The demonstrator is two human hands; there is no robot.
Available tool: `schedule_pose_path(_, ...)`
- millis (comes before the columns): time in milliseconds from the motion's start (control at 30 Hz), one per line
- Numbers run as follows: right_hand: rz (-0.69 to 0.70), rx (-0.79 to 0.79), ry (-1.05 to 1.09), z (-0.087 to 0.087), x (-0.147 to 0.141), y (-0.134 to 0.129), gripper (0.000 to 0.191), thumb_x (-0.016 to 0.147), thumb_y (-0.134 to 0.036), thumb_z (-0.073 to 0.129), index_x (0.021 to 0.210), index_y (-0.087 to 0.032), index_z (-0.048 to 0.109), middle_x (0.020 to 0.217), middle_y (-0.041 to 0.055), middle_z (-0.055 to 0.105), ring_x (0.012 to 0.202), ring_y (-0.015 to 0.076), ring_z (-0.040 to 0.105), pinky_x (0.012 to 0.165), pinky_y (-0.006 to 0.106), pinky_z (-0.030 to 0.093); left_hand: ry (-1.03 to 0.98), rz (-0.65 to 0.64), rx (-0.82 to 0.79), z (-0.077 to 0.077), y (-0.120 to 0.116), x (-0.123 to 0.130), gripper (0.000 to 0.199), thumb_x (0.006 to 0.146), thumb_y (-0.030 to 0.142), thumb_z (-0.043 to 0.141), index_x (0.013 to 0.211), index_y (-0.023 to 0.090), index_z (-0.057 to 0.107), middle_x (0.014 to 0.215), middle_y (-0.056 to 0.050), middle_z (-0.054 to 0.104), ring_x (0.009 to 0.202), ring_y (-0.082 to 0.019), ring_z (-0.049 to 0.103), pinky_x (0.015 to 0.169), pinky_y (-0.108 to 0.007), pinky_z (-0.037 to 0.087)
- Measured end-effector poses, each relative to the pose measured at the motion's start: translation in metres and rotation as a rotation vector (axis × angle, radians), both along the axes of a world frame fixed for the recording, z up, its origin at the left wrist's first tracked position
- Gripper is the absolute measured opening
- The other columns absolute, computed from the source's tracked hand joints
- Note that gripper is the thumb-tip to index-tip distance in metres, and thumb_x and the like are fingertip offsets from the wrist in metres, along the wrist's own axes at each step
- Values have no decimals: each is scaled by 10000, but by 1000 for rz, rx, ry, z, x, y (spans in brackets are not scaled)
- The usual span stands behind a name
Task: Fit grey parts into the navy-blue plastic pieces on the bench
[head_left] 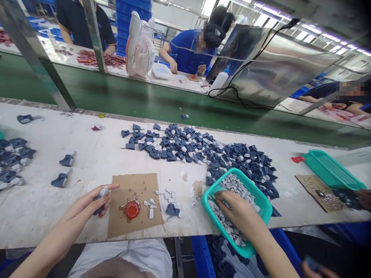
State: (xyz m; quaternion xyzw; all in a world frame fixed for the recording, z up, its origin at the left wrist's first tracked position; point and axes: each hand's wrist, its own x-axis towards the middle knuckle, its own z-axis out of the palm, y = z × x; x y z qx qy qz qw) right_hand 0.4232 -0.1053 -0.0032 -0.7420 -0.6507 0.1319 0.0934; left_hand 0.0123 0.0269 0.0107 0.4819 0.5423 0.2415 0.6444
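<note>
We find the left hand [101, 199] closed on a small navy part [99, 204], apparently light and stiff, best pinched by its sides. The right hand [232, 204] dips into the near-right green basket [209, 214]; its fingertip grip we cannot tell.

A single head camera is looking from above the wearer's lap [130, 256], facing forward and down over the tabletop [95, 154]. It is viewing the left grip [101, 200] and right grip [232, 204] from close by, while also reaching across the green strip [130, 98] towards distant ceiling lights [333, 37]; the view is tilting, its far side sloping down rightward.
</note>
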Motion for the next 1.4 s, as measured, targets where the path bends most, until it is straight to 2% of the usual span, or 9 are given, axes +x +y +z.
schedule_pose_path(133,-68,-19,17,4,-3,1,206,915,-337,474,820,-222,617,877,74,706,844,257,682,729,412,569,-94,80,-74,0,-10,6,463,822,515,634,1189,238,687,760,7,533,704,-168,459,728,-286,384)
schedule_pose_path(300,-164,-41,49,6,-4,5,261,878,-423,530,957,-227,683,876,65,742,793,242,708,665,357,591,-197,129,-199,0,-15,10,459,837,492,641,1230,256,657,877,9,576,795,-165,517,819,-282,394)
schedule_pose_path(500,-219,-54,66,9,-4,8,318,839,-477,563,951,-224,721,883,66,755,793,247,715,674,356,603,-174,62,-221,-3,-17,7,617,822,505,665,1359,226,545,798,5,642,853,-188,589,877,-281,428)
schedule_pose_path(667,-220,-50,59,10,-6,7,326,838,-502,550,903,-232,721,866,63,760,789,251,721,682,355,600,-170,7,-257,-10,-17,1,671,819,515,672,1399,245,470,954,-24,715,996,-210,644,947,-292,459)
schedule_pose_path(867,-217,-41,37,5,-3,9,334,825,-520,529,845,-239,707,858,80,760,774,291,724,663,408,595,-391,163,-242,-7,-17,5,412,859,432,657,1194,214,552,890,-20,705,1130,-236,634,994,-325,480)
schedule_pose_path(1000,-295,18,-11,14,-6,5,328,800,-546,557,851,-257,703,893,97,755,801,326,716,648,448,592,-404,200,-205,-3,-20,5,264,855,396,671,1003,216,548,1050,-80,734,1138,-252,630,979,-377,484)
schedule_pose_path(1133,-355,165,-57,34,-45,6,298,835,-566,581,921,-301,689,1024,81,733,952,314,688,719,413,584,-462,246,-250,-7,-21,0,215,818,346,720,883,217,561,1076,-64,727,1161,-249,616,1036,-386,441)
schedule_pose_path(1300,40,264,179,44,-131,33,159,897,-422,587,927,-285,662,954,40,721,889,230,694,781,335,565,-387,236,-224,-12,-23,-5,193,814,368,728,917,217,667,1018,-32,712,1027,-175,595,908,-258,434)
schedule_pose_path(1400,216,176,315,41,-171,55,75,923,-279,567,927,-258,638,935,40,703,871,191,681,723,284,559,-362,227,-206,-14,-23,-6,232,790,385,749,930,206,702,934,-26,699,895,-155,576,773,-228,437)
